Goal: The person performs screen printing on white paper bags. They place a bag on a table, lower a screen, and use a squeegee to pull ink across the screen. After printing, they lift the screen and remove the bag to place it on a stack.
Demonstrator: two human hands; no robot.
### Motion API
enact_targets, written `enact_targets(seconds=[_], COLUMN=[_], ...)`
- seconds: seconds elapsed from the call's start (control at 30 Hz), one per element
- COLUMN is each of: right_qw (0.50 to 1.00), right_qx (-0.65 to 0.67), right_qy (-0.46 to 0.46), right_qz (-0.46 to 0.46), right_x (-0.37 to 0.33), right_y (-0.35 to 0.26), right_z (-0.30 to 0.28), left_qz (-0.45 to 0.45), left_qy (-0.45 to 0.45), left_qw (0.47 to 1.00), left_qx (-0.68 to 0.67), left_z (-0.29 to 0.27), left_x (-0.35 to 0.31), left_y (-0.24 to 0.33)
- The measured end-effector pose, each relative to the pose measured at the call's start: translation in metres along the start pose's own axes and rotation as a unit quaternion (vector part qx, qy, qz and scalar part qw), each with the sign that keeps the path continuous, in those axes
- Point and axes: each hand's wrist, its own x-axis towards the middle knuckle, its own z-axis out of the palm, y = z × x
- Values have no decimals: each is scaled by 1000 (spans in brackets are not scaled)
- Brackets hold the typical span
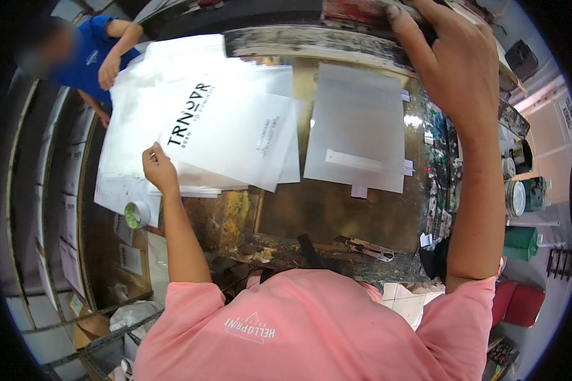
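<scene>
My left hand (159, 166) pinches the near-left edge of a white plastic sheet (225, 136) printed with black lettering. That sheet lies on a fanned pile of similar white sheets (171, 63). At the upper right, my right hand (454, 60) is closed around the edge of an ink-stained screen frame (286, 41), its fingertips partly cut off by the picture's edge. A red-stained piece (356, 11) lies by the thumb. Between my arms, a frosted, unprinted plastic sheet (359, 124) rests on the brown printing board (343, 219), with small white tabs (360, 190) at its edges.
A roll of tape (136, 214) sits near the pile's corner. A utility knife (365, 249) lies along the near table edge. Cans (515, 197) and a green bottle (521, 243) stand at right. A co-worker in a blue shirt (95, 54) is at the far left, beside racks (51, 184).
</scene>
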Motion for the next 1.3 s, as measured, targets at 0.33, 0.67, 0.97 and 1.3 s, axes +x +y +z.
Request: enact_targets(seconds=[0.33, 0.67, 0.97, 1.3], right_qw=[998, 999, 999, 993], right_qx=[-21, -7, 15, 61], right_qy=[-1, -35, -4, 92], right_qz=[-56, -24, -49, -45], right_x=[-7, 20, 23, 29], right_y=[13, 15, 22, 31], right_z=[4, -3, -16, 14], left_qz=[457, 525, 520, 439], left_qy=[-339, -533, -539, -524], left_qw=[811, 661, 661, 728], left_qx=[138, 60, 37, -46], left_z=[11, 161, 181, 162], left_x=[-92, -242, -289, -272], left_y=[86, 218, 254, 272])
